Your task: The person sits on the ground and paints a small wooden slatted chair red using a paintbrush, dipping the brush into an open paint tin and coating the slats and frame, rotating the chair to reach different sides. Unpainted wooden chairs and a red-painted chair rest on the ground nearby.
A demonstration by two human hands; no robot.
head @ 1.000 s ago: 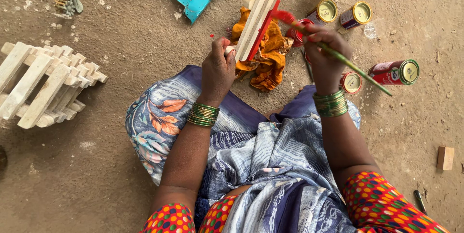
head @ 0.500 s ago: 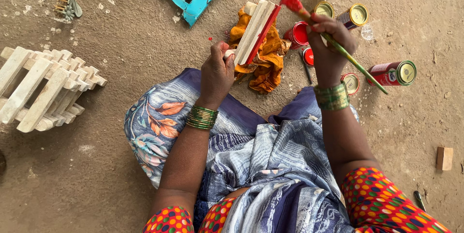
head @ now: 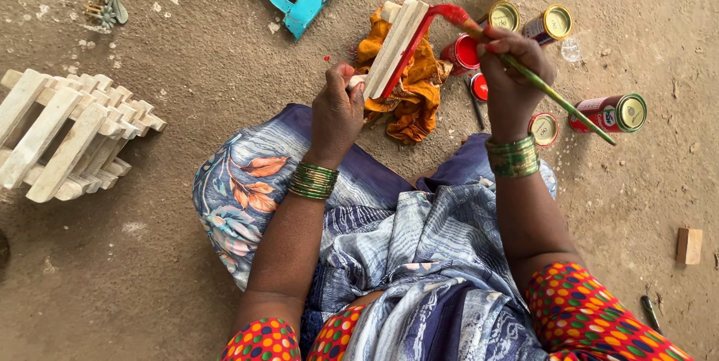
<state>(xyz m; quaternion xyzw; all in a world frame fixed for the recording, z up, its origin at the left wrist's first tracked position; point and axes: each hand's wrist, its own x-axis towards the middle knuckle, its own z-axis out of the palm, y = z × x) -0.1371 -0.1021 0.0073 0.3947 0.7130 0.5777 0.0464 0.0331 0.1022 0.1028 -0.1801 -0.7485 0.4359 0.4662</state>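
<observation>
Head view: my left hand [head: 337, 111] has its grip closed round the slatted pale wooden piece [head: 395, 45], tilted above the crumpled orange cloth [head: 408, 91]; my right hand [head: 511, 76] pinches a thin green paintbrush [head: 558, 99], its red-loaded tip touching the piece's red edge

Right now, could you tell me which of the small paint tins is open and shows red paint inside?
The tin just left of the right hand, beside the orange cloth: its top is open and red inside. The other tins keep gold lids on.

Red-edged pale wooden piece [head: 397, 45], green paintbrush [head: 558, 99], orange cloth [head: 416, 95]
</observation>
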